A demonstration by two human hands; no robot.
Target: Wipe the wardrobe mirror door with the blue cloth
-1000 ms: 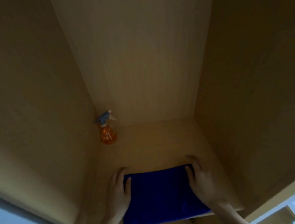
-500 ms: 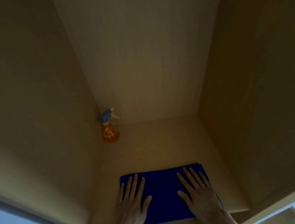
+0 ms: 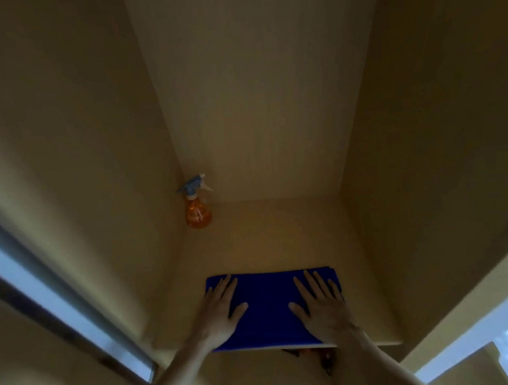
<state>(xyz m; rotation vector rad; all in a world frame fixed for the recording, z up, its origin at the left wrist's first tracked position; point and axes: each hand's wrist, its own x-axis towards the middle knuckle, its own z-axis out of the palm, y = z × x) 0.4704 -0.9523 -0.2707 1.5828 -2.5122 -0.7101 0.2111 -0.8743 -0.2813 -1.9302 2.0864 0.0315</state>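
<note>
Inside a pale wooden wardrobe compartment, seen from the head camera looking forward and down, a folded blue cloth (image 3: pixel 270 307) lies flat at the front of the shelf (image 3: pixel 281 239), its near edge reaching the shelf's front lip. The left hand (image 3: pixel 222 313) rests palm down on the cloth's left part, fingers (image 3: pixel 224 290) spread and stretched toward the back, the outer side of the hand lying over the cloth's left edge; it grips nothing. The right hand (image 3: pixel 321 309) lies palm down on the cloth's right part in the same way, flat and splayed, thumb pointing inward toward the other hand, with blue fabric showing between the two. Both bare forearms come up from the bottom of the frame. An orange spray bottle (image 3: pixel 197 209) with a pale blue trigger head stands upright in the back left corner of the shelf, just beside the left side wall (image 3: pixel 76 177) and well apart from the cloth. To the far left, a door edge (image 3: pixel 56 304) with a bright strip runs diagonally across the picture; whether that is the mirror door cannot be told. Below the shelf's front lip, under the right wrist, something dark shows that is too dim to make out.
</note>
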